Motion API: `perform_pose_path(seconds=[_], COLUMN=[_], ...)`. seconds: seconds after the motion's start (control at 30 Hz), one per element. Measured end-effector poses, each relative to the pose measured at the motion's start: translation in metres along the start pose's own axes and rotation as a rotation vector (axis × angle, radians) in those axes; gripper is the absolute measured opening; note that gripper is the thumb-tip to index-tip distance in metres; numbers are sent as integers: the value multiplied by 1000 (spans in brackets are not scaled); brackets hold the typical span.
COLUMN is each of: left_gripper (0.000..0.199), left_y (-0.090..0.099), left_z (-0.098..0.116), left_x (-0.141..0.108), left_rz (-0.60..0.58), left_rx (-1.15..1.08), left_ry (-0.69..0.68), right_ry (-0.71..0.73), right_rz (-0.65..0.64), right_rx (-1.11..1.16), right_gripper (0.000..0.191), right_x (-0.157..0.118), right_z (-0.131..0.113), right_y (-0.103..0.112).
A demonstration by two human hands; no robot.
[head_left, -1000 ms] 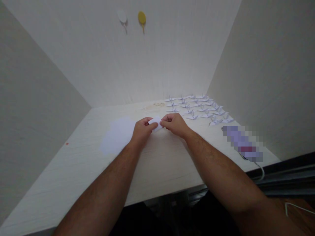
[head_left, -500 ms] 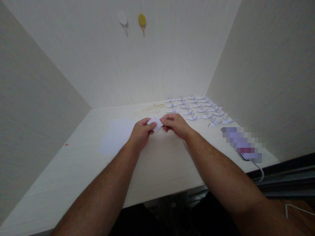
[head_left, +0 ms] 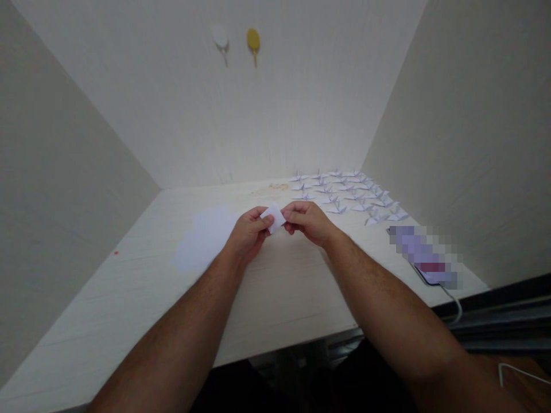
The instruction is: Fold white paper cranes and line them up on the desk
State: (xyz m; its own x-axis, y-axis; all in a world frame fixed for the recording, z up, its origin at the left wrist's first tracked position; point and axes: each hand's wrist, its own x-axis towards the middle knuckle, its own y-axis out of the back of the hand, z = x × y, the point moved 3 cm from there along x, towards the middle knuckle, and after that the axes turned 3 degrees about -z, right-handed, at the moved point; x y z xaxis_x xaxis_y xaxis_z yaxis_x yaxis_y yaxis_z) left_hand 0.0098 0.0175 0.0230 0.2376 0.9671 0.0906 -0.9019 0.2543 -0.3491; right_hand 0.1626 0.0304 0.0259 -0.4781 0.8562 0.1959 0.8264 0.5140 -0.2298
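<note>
A small white folded paper (head_left: 274, 218) is held above the table in the middle of the view. My left hand (head_left: 252, 229) is closed on its left side, thumb on top. At the paper's right corner, my right hand (head_left: 306, 220) pinches it between thumb and fingers. White paper sheets (head_left: 202, 238) lie on the table left of my left hand. Several white folded paper cranes (head_left: 344, 192) stand in rows at the back right.
The pale table (head_left: 288, 298) has walls at its back and sides. A phone (head_left: 422, 255), blurred out, lies at the right with a white cable (head_left: 456, 304). A yellow hook (head_left: 253, 40) and a white hook (head_left: 221, 37) are on the back wall.
The view has shifted slightly. Both hands keep their grip on the small paper, which shows a little more of its surface.
</note>
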Motion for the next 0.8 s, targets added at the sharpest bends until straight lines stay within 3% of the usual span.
perform_pose_path(seconds=[0.43, 0.57, 0.8], left_gripper=[25, 29, 29], left_y=[-3, -1, 1], left_z=[0, -1, -3], left_x=[-2, -1, -1], left_rz=[-48, -30, 18], left_rx=[-68, -67, -48], left_ry=[23, 73, 109], right_ry=[7, 114, 113], right_rz=[19, 78, 18], right_rx=[-49, -140, -393], right_gripper=[28, 31, 17], right_x=[-1, 0, -4], right_z=[-5, -9, -15], right_y=[-3, -2, 1])
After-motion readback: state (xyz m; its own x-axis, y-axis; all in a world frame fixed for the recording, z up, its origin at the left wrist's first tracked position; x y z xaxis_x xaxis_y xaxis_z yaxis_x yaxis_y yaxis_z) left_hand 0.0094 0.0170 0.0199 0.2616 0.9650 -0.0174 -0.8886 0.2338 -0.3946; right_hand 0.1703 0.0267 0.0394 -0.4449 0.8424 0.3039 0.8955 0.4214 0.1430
